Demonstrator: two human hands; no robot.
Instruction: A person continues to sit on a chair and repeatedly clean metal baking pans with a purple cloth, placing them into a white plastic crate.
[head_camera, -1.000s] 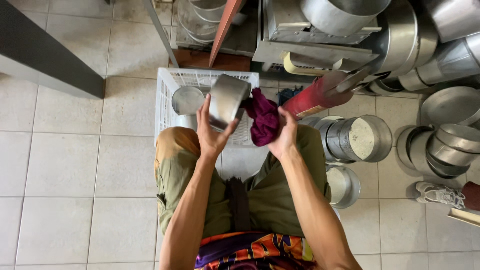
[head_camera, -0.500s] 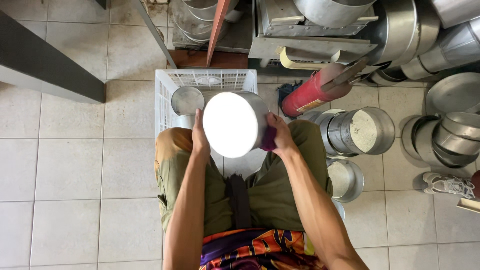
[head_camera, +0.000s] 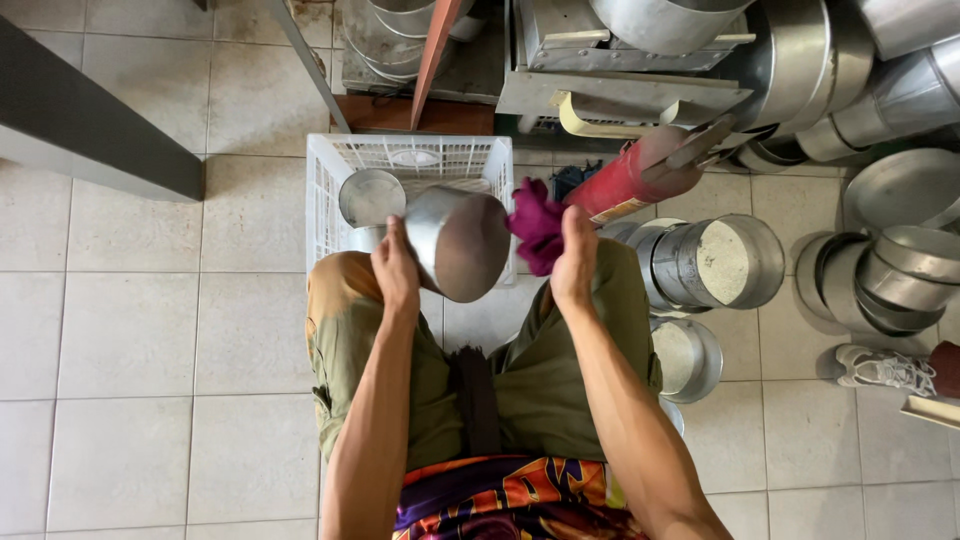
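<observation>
The person sits over a tiled floor and holds a round metal pan between the knees. The left hand grips the pan by its near rim, fingers curled around the edge, so the pan hangs tilted with its flat bottom turned toward the camera. The right hand is closed on a bunched magenta cloth, which touches the pan's far-right side.

The grip on the pan is one-sided: only the left hand carries it, at the rim. A firm push from the cloth could probably twist the pan out of those fingers, and it would likely drop onto the white plastic crate just beyond the hands, or onto the smaller metal pan lying in it, denting one or both. A thin rim could also press hard into the fingers. To the right of the right hand, a red cylinder leans close above stacked metal tins; a wide elbow swing could knock it.
</observation>
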